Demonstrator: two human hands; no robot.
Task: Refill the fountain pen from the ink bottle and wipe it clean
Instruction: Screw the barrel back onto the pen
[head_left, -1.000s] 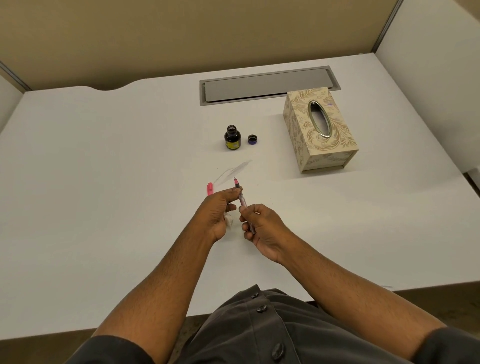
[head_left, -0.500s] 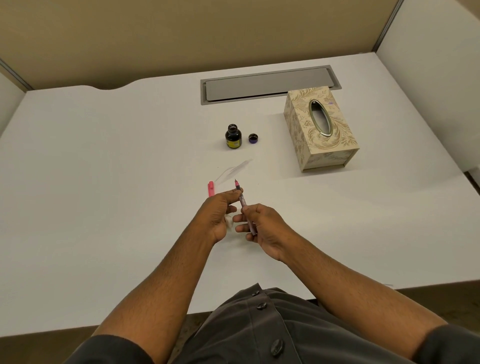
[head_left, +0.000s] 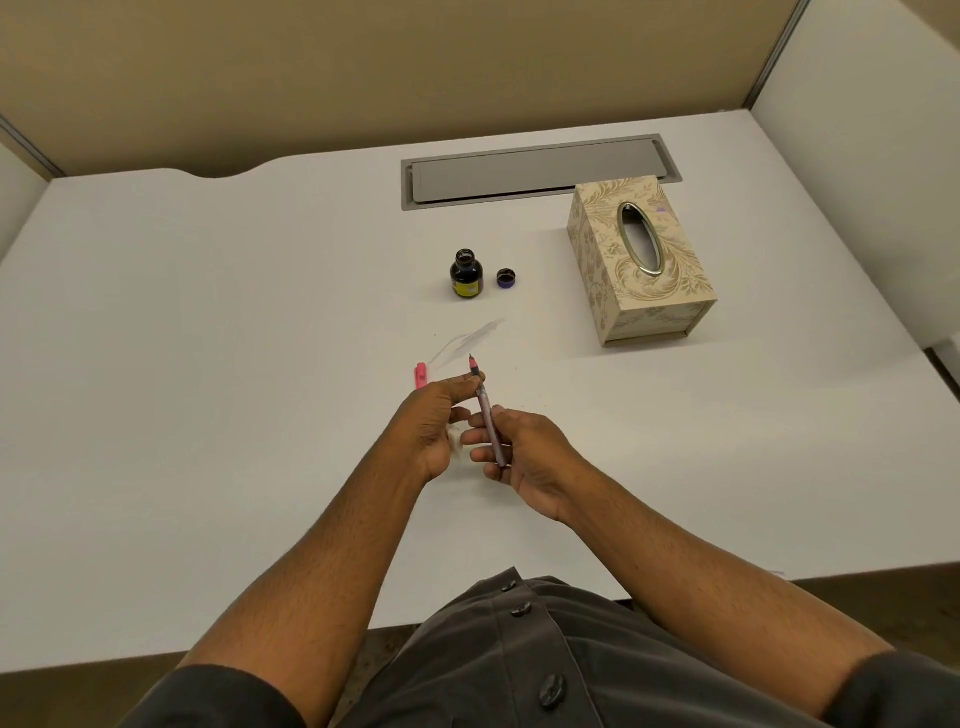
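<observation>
I hold the fountain pen (head_left: 487, 415) between both hands over the middle of the white desk (head_left: 208, 364), its nib pointing away from me. My left hand (head_left: 434, 421) pinches the pink section near the nib and has a white tissue (head_left: 455, 436) tucked in its palm. My right hand (head_left: 524, 457) grips the dark rear end of the pen. The open ink bottle (head_left: 466, 274) stands further back, its cap (head_left: 506, 278) lying just to its right. A pink pen cap (head_left: 420, 375) lies left of the nib, beside a clear barrel piece (head_left: 470, 343).
A patterned tissue box (head_left: 639, 260) sits at the right rear of the desk. A grey cable-tray lid (head_left: 535, 171) is set into the desk behind the bottle. Partition walls close in the back and right sides.
The fingers of my right hand have shifted slightly on the pen's rear end, and the pen sticks out a little more between the hands. Nothing else on the desk has moved.
</observation>
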